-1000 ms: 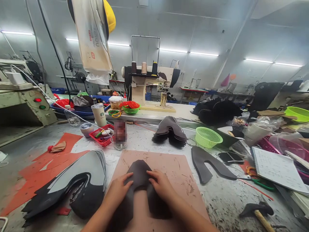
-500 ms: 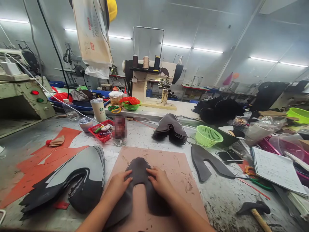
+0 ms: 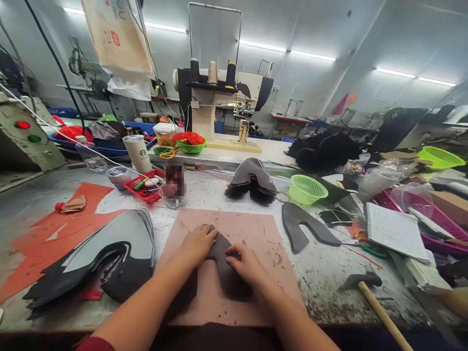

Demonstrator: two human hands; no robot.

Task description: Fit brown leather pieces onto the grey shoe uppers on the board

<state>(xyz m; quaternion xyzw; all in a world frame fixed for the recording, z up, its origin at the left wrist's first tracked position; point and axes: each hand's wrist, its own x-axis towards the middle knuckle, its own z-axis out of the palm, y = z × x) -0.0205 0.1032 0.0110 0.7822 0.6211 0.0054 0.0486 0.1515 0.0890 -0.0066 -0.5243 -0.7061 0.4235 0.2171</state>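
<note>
A dark grey U-shaped shoe-upper piece [image 3: 220, 253] lies on the pinkish board [image 3: 256, 231], its rounded end away from me. My left hand [image 3: 199, 243] rests flat over the left side of that rounded end, its fingers stretched across the top. At the right edge of the piece, my right hand [image 3: 248, 264] has its fingers bent, with thumb and forefinger on the edge. The left leg of the piece is partly covered by my left forearm.
On the left lies a stack of similar pieces [image 3: 141, 234] over orange sheets [image 3: 91, 195]. Another stack [image 3: 252, 173] stands beyond the board. To the right are a single grey piece [image 3: 292, 226], a green basket [image 3: 307, 189], a notebook [image 3: 395, 231] and a hammer [image 3: 365, 285].
My left hand has moved up and right onto the top of the rounded end. My right hand stays by the right edge, fingers more bent. The view has shifted slightly.
</note>
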